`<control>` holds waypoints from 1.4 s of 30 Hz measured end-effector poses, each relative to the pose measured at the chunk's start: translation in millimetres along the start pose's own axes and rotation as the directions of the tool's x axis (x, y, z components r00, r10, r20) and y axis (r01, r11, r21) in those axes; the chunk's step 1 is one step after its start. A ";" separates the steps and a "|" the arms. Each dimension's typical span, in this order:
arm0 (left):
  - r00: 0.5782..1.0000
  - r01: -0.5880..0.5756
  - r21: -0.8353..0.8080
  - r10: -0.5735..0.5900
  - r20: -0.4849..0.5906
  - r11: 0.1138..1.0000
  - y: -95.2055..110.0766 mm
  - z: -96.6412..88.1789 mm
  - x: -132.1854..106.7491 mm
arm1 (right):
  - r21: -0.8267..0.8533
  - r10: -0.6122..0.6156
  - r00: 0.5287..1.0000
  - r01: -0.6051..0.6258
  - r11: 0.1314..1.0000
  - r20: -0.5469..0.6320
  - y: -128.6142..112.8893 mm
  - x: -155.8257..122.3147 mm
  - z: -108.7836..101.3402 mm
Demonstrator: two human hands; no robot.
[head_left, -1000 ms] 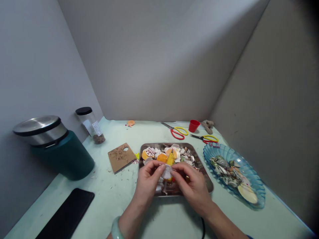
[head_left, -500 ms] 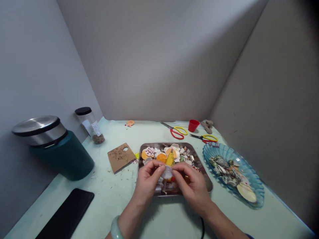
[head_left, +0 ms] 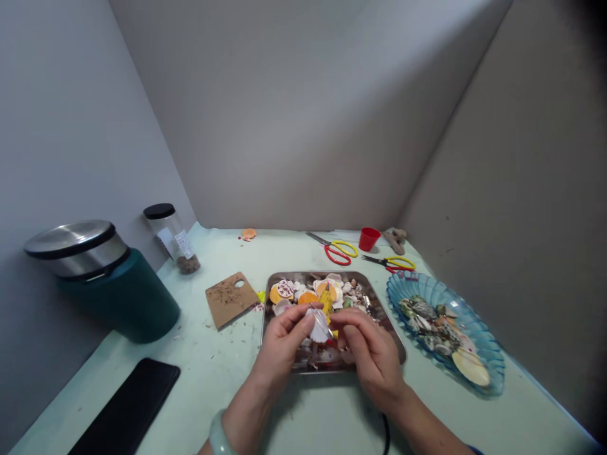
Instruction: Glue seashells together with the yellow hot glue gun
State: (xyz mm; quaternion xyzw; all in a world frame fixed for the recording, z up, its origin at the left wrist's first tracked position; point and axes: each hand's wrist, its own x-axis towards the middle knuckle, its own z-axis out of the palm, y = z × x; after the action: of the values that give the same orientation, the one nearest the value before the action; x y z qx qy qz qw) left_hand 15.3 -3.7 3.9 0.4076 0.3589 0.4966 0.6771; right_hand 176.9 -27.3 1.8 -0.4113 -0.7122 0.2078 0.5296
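Observation:
Over the metal tray [head_left: 398,338], my left hand [head_left: 279,341] pinches a white shell-like piece [head_left: 318,328] with a scalloped lower edge. Thin pale strands, perhaps thread, lie across the front of the piece. Close by on its right, my right hand [head_left: 372,347] has thumb and fingers closed together; whether a strand is between them I cannot make out. Beneath the hands, the tray holds shells [head_left: 284,289], orange and white discs and a yellow pointed tool [head_left: 327,302], partly hidden by my fingers.
To the right lies a blue dish [head_left: 493,347] of shells. Behind the tray are two pairs of scissors [head_left: 339,253] [head_left: 398,262] and a red cup [head_left: 368,239]. Leftward stand a cardboard piece [head_left: 227,306], a jar [head_left: 173,237], a green container [head_left: 118,297] and a black phone-like slab [head_left: 128,407].
My right hand has let go of the white piece and moved slightly right. The piece stays in my left hand, now tilted, with its strands showing.

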 end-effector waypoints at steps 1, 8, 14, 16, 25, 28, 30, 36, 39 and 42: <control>0.999 0.020 -0.027 -0.019 0.033 0.999 0.2 -0.5 -0.5 | -0.003 0.000 1.000 0.000 1.000 -0.016 0.5 -0.1 0.4; 0.974 0.108 -0.093 -0.086 0.212 0.990 -1.0 -2.6 -2.3 | -0.024 -0.093 0.994 0.095 0.995 0.056 -1.9 4.3 1.2; 0.986 0.125 -0.062 -0.117 0.123 0.990 -1.1 -1.1 -1.3 | -0.013 -0.083 0.986 0.085 0.996 0.146 -4.7 5.9 -0.2; 0.994 0.094 0.007 -0.094 0.062 0.996 -3.1 -1.5 0.9 | -0.001 -0.055 0.989 0.056 0.998 0.136 -4.5 6.6 -0.1; 0.996 -0.087 0.112 0.089 -0.009 0.990 -1.3 0.7 1.0 | 0.103 0.128 0.988 -0.137 0.985 0.091 -1.1 4.1 0.7; 0.997 -0.071 0.089 0.072 -0.009 0.994 -0.2 3.2 0.3 | 0.078 0.166 0.982 -0.174 0.982 0.092 0.4 2.7 2.1; 0.998 -0.038 0.052 0.040 -0.038 0.998 -1.7 3.2 0.5 | 0.064 0.174 0.980 -0.181 0.981 0.096 0.8 2.3 3.1; 0.999 0.019 -0.002 -0.019 -0.037 1.000 -5.5 -0.7 1.7 | -0.014 0.195 0.975 -0.195 0.981 0.107 1.8 1.0 5.4; 0.999 -0.003 0.023 0.004 -0.033 1.000 -4.7 -0.9 2.2 | -0.034 0.183 0.978 -0.181 0.983 0.101 2.1 0.8 5.2; 0.998 -0.053 0.059 0.055 -0.032 0.997 -4.2 -0.3 2.0 | -0.065 0.161 0.980 -0.155 0.986 0.114 1.1 1.2 5.0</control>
State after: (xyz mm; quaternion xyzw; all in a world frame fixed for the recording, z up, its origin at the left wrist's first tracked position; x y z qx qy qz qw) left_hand 17.1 -2.4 -0.2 0.4283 0.3734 0.5109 0.6451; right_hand 172.6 -25.0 -0.1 -0.4682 -0.7130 0.2533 0.4565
